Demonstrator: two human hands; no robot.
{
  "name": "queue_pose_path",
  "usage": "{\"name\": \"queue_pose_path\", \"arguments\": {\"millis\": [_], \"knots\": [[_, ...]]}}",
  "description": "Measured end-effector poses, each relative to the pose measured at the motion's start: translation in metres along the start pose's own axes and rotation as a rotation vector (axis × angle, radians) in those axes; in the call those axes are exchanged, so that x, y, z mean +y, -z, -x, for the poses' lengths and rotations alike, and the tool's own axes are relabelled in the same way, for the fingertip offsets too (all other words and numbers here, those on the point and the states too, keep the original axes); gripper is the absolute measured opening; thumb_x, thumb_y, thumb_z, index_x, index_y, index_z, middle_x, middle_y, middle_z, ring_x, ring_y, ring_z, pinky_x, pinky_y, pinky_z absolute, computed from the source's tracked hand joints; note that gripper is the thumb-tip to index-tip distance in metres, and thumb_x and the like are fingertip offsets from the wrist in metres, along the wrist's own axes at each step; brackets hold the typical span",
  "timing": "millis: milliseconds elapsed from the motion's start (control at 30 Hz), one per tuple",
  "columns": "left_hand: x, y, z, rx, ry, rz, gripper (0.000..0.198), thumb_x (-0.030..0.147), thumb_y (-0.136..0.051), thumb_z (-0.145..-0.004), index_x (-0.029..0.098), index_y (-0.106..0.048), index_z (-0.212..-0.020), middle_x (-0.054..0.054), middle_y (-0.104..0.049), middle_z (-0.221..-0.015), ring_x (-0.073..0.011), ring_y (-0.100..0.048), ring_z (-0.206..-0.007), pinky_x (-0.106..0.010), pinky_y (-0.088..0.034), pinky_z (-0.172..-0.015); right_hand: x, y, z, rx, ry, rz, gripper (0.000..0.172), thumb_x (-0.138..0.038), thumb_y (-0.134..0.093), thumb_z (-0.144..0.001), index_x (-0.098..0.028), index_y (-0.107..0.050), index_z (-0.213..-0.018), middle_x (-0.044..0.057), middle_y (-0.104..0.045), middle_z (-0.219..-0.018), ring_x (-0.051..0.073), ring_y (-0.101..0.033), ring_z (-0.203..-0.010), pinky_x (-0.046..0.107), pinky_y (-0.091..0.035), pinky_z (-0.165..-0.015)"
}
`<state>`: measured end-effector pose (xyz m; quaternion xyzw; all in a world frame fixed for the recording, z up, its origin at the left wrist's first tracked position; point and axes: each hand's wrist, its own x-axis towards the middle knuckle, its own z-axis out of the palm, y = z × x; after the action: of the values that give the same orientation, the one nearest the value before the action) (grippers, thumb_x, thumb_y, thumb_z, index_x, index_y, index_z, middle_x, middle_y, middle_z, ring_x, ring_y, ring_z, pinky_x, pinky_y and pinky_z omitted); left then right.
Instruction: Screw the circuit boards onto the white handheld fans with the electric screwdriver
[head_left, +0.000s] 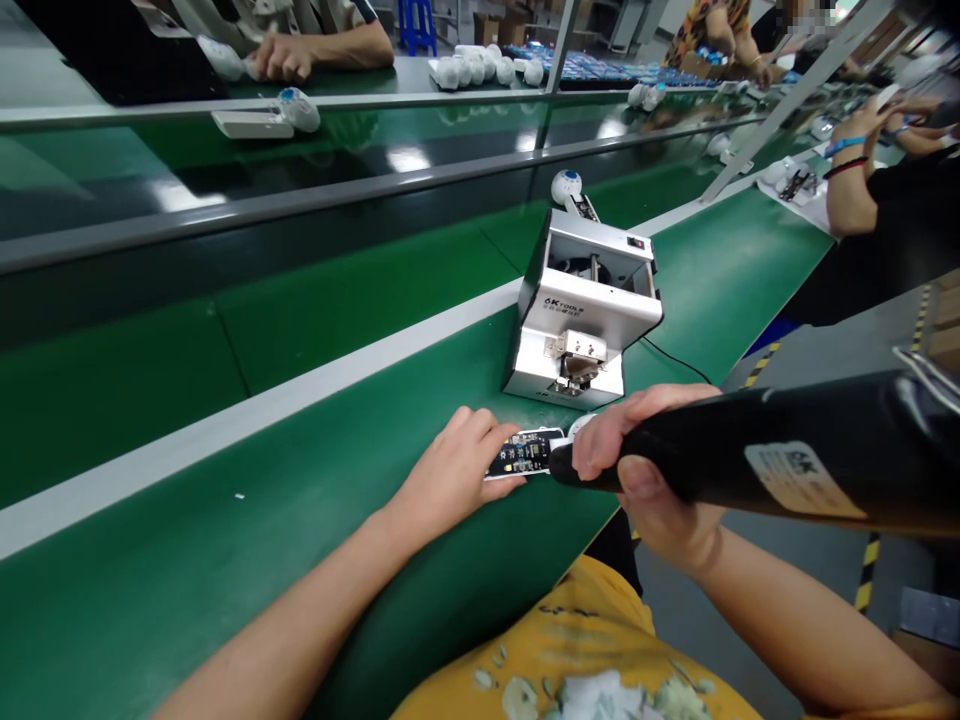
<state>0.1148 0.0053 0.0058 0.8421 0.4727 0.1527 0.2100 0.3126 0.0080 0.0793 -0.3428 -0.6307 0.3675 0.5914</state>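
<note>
My left hand [454, 465] grips one end of a white housing with a black circuit board [531, 453] in it, low over the green bench. A white round part shows at the housing's other end, mostly behind my right fingers. Wrapped round a black electric screwdriver [712, 445] is my right hand [671, 515]. The screwdriver slants in from the right, its nose at the right end of the board; the bit is hidden, so contact cannot be told. Just beyond both hands stands a silver screw feeder [581, 310] marked 6K Tools.
Behind the feeder lies another white unit with a round head [566, 187]. A green conveyor [360, 300] runs past the bench, carrying a white unit [262, 120]. Across it, a co-worker's hand [285, 58] is near white parts. Another worker's arm [855, 170] is at right.
</note>
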Motion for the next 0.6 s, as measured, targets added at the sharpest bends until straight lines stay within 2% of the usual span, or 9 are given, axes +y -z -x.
{"name": "queue_pose_path", "arguments": {"millis": [133,233,367,467,600], "knots": [[0.001,0.004,0.002,-0.012,0.014,0.030,0.054,0.038,-0.079,-0.084,0.021,-0.056,-0.130,-0.008,-0.062,-0.114,-0.0280,-0.055,-0.103,-0.040,-0.049,-0.086,-0.003,0.002,-0.003,-0.011,0.039,-0.002,0.034,-0.041,-0.076,-0.083,-0.032,-0.059,-0.111,-0.002,-0.061,-0.065,0.024,-0.062,-0.058,0.044,-0.057,-0.056],[-0.007,0.015,0.006,-0.011,0.019,0.084,0.065,0.040,-0.081,-0.081,0.023,-0.049,-0.135,-0.008,-0.060,-0.127,-0.0284,-0.056,-0.109,-0.041,-0.049,-0.092,-0.015,0.006,-0.023,0.016,0.046,-0.068,0.029,-0.035,-0.073,-0.087,-0.028,-0.060,-0.112,-0.002,-0.063,-0.068,0.020,-0.060,-0.054,0.040,-0.055,-0.053],[-0.020,0.025,0.011,-0.058,0.053,0.070,0.042,0.041,-0.078,-0.083,0.022,-0.059,-0.114,-0.005,-0.065,-0.111,-0.0272,-0.060,-0.101,-0.039,-0.051,-0.085,-0.029,0.006,-0.059,0.226,0.190,-0.145,0.022,-0.025,-0.075,-0.083,-0.024,-0.063,-0.102,-0.004,-0.061,-0.065,0.016,-0.057,-0.048,0.035,-0.050,-0.049],[-0.020,0.018,0.009,-0.031,0.045,0.087,0.037,0.033,-0.075,-0.085,0.021,-0.059,-0.117,-0.006,-0.065,-0.115,-0.0266,-0.060,-0.104,-0.040,-0.050,-0.088,-0.022,0.001,-0.077,0.317,0.269,-0.111,0.022,-0.026,-0.077,-0.079,-0.023,-0.063,-0.097,-0.005,-0.060,-0.063,0.016,-0.056,-0.045,0.034,-0.049,-0.047],[-0.010,0.002,0.003,0.043,0.050,0.097,0.042,0.029,-0.076,-0.086,0.021,-0.058,-0.123,-0.008,-0.063,-0.121,-0.0280,-0.058,-0.108,-0.043,-0.048,-0.093,-0.009,-0.005,-0.081,0.327,0.215,-0.098,0.020,-0.029,-0.076,-0.081,-0.024,-0.062,-0.094,-0.005,-0.062,-0.062,0.017,-0.059,-0.046,0.035,-0.053,-0.049]]}}
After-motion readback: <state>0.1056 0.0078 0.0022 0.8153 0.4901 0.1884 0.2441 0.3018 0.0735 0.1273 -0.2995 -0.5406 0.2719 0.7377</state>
